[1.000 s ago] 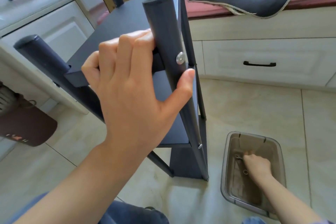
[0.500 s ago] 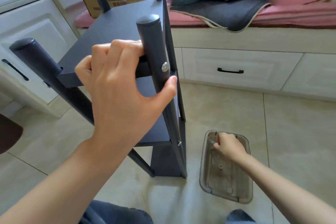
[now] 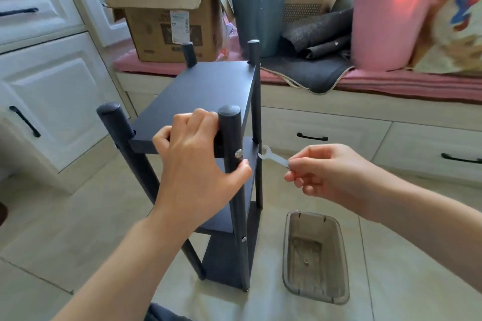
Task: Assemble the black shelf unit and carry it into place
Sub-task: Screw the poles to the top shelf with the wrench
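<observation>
The black shelf unit (image 3: 208, 91) stands upright on the tiled floor, with round posts at its corners and three boards. My left hand (image 3: 193, 161) grips the near right post (image 3: 232, 135) and the front edge of the top board, thumb just below a silver bolt head (image 3: 238, 153). My right hand (image 3: 326, 172) pinches a small flat silver wrench (image 3: 272, 157) by its handle. The wrench's open jaw points left, close to the bolt and apart from it.
A clear plastic tray (image 3: 341, 255) lies on the floor right of the shelf, a small washer inside. White drawers stand at left and behind. A cushioned bench (image 3: 391, 81) holds a cardboard box (image 3: 167, 18), a grey bucket (image 3: 258, 15) and a pink bin (image 3: 388, 26).
My right hand left the plastic tray and rose with the wrench to the height of the top bolt. The view tilted up. My left hand kept its grip on the post.
</observation>
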The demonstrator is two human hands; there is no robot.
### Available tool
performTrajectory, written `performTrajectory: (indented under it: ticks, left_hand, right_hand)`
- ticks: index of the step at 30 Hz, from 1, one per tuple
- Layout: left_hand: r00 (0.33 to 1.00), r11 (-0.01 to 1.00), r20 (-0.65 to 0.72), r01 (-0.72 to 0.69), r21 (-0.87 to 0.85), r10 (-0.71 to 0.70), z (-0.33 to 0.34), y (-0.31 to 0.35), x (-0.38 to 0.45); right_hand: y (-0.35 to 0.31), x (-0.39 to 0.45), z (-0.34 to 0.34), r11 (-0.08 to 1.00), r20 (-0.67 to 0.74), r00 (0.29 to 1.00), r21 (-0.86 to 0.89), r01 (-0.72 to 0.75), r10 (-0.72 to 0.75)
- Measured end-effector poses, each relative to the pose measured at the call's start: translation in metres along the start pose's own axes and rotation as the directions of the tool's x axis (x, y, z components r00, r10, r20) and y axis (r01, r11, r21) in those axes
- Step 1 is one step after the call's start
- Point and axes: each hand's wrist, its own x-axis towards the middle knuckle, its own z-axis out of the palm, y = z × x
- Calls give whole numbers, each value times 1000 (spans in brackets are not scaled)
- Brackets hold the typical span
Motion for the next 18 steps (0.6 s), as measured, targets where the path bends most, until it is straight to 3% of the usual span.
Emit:
performTrajectory:
  ticks: [5, 9, 18]
  left_hand:
    - [994, 998, 108, 14, -57, -8, -23, -25, 3]
    - [988, 995, 155, 4, -100, 11, -41, -36, 0]
    - [999, 979, 22, 43, -197, -39, -65, -41, -11]
  right_hand:
    - [-25, -26, 29, 989, 67, 998, 147, -29, 19]
    - [-19, -27, 57, 972, 42, 998, 230, -55, 46]
    - [-5, -11, 81, 997, -63, 996, 36, 67, -64]
